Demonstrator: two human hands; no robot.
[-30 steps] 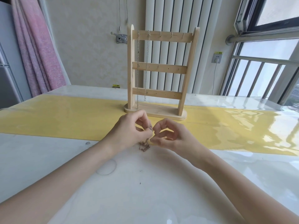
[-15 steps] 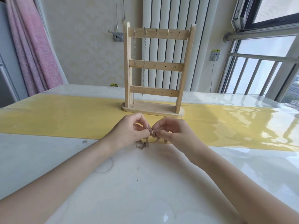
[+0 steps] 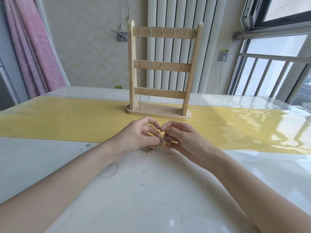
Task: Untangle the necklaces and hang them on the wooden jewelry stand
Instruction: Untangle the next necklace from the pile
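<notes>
A wooden jewelry stand with three rails stands upright on the yellow runner, straight ahead. Two thin chains hang from the two leftmost hooks of its top rail. In front of the stand, my left hand and my right hand meet fingertip to fingertip. Both pinch a small tangle of pinkish necklace chain between thumb and fingers. A loose part of that chain trails onto the table under my left hand.
The glossy white table carries a yellow runner across its width. Behind the table are a radiator, a wall socket, a pink curtain at left and a barred window at right.
My hands have closed together on the tangle, the right hand's fingers now pinching it beside the left. The view has shifted slightly; the stand has not moved.
</notes>
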